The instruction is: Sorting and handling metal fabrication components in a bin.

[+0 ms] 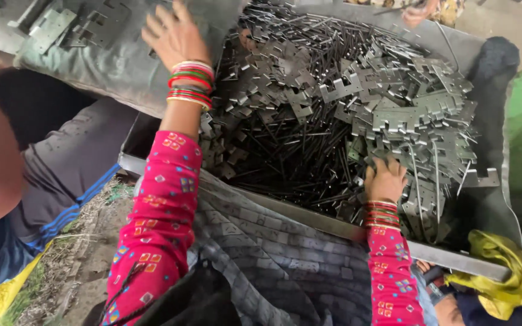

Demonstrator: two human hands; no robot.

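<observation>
The left hand, fingers spread, rests on grey cloth; the right hand, fingers curled, digs into notched steel plates and thin dark pins.

Your sleeves are bright pink with small orange and blue squares; red, green and white bangles above grey metal brackets; that crumpled cloth looks yellow-green.
</observation>
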